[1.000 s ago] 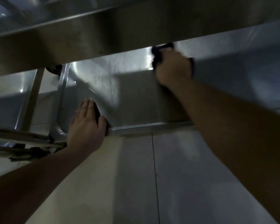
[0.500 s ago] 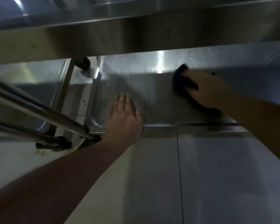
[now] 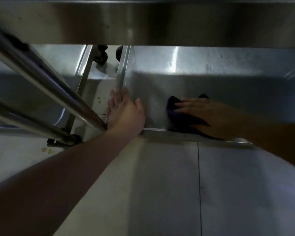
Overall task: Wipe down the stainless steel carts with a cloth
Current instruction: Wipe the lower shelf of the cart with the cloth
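Observation:
I look down at the lower shelf [image 3: 220, 82] of a stainless steel cart, under its upper shelf edge [image 3: 160, 23]. My right hand [image 3: 211, 116] lies flat on a dark purple cloth [image 3: 173, 110], pressing it on the shelf near the front rim [image 3: 186, 134]. My left hand [image 3: 124, 111] rests palm down on the shelf's front left corner, fingers along the left rim, holding nothing.
A second steel cart [image 3: 49, 68] stands to the left, with its tube frame [image 3: 41, 79] crossing the view diagonally. Black caster wheels [image 3: 101, 56] sit on the pale tiled floor [image 3: 160, 184] between the carts. Small stains [image 3: 48, 150] mark the floor at left.
My right hand has dragged the cloth from the back of the shelf toward the front rim and leftward. My left hand shifted to the shelf's left corner. The view moved right and closer.

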Tool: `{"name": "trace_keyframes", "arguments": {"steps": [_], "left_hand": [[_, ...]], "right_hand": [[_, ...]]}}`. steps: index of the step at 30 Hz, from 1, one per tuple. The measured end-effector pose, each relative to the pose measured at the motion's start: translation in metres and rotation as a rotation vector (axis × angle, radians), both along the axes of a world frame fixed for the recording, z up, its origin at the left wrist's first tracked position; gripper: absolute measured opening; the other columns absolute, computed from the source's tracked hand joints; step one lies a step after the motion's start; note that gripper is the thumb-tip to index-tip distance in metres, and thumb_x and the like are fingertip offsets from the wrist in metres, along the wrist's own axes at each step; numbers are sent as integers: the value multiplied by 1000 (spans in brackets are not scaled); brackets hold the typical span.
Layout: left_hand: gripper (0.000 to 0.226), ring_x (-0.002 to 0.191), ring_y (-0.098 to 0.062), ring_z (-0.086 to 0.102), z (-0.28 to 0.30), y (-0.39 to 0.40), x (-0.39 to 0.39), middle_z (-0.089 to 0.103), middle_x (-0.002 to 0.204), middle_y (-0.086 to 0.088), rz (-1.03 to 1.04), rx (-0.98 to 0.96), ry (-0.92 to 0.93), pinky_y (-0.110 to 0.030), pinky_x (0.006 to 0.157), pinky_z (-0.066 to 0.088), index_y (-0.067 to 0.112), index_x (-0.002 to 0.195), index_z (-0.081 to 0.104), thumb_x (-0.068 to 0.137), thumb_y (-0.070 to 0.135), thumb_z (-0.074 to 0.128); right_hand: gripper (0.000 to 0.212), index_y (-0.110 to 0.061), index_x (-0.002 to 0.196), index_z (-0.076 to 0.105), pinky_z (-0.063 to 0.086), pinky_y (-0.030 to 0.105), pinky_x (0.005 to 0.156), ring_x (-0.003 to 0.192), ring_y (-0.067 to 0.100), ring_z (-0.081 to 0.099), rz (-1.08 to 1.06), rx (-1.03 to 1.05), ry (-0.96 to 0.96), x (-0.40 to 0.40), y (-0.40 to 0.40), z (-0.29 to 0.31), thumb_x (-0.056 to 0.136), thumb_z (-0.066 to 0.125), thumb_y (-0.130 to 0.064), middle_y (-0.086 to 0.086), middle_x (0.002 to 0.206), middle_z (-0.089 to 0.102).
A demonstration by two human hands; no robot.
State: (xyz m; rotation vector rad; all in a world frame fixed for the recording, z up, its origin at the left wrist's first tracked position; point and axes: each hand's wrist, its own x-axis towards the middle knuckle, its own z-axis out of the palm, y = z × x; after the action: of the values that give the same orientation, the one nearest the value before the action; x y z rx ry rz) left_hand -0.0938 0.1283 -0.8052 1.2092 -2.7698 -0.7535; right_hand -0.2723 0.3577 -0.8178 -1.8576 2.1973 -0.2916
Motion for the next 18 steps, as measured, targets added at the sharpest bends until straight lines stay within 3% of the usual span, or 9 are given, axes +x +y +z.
{"name": "trace_keyframes", "arguments": {"steps": [3, 6, 8, 10, 13, 18], "left_hand": [[70, 163, -29, -8, -4, -2, -1, -4, 177, -10, 58, 7, -61, -46, 131, -3, 10, 168, 3, 111, 39, 30], [69, 163, -28, -11, -8, 3, -2, -4, 177, -8, 78, 11, -77, -43, 131, -6, 10, 169, 4, 111, 36, 30], [67, 163, -25, -10, -8, 4, -2, -2, 178, -7, 99, 8, -57, -42, 131, -6, 11, 169, 5, 111, 35, 30], [66, 163, -23, -8, -7, 4, -2, 1, 178, -6, 116, 19, -28, -40, 131, -6, 12, 169, 6, 112, 38, 28], [67, 163, -20, -8, -5, 2, 0, 1, 178, -5, 108, 69, 11, -38, 131, -5, 12, 169, 4, 114, 45, 23], [68, 163, -20, -7, -3, 0, 5, 1, 178, -6, 84, 97, 51, -38, 131, -5, 12, 169, 4, 113, 48, 18]], "right_hand": [[53, -41, 152, 42, 32, 30, 115, 142, 10, 44, -168, -50, -50, -39, -1, 5, 101, 46, -53, -10, 155, 47], [41, -27, 142, 53, 45, 46, 108, 127, 35, 55, -710, -106, -24, -61, -63, 4, 102, 49, -36, 10, 138, 58], [41, -19, 138, 53, 45, 50, 108, 129, 39, 52, -939, -63, -4, -55, -114, 7, 102, 45, -36, 13, 140, 54], [40, -20, 133, 55, 47, 49, 106, 128, 39, 52, -869, -62, -11, -37, -157, 13, 100, 46, -39, 15, 139, 54], [42, -25, 135, 57, 49, 46, 99, 123, 35, 57, -555, -97, -37, 9, -190, 19, 98, 48, -40, 10, 133, 59], [60, -26, 156, 45, 31, 43, 121, 146, 25, 42, -211, -86, -53, 46, -134, 8, 97, 57, -27, 1, 160, 46]]}}
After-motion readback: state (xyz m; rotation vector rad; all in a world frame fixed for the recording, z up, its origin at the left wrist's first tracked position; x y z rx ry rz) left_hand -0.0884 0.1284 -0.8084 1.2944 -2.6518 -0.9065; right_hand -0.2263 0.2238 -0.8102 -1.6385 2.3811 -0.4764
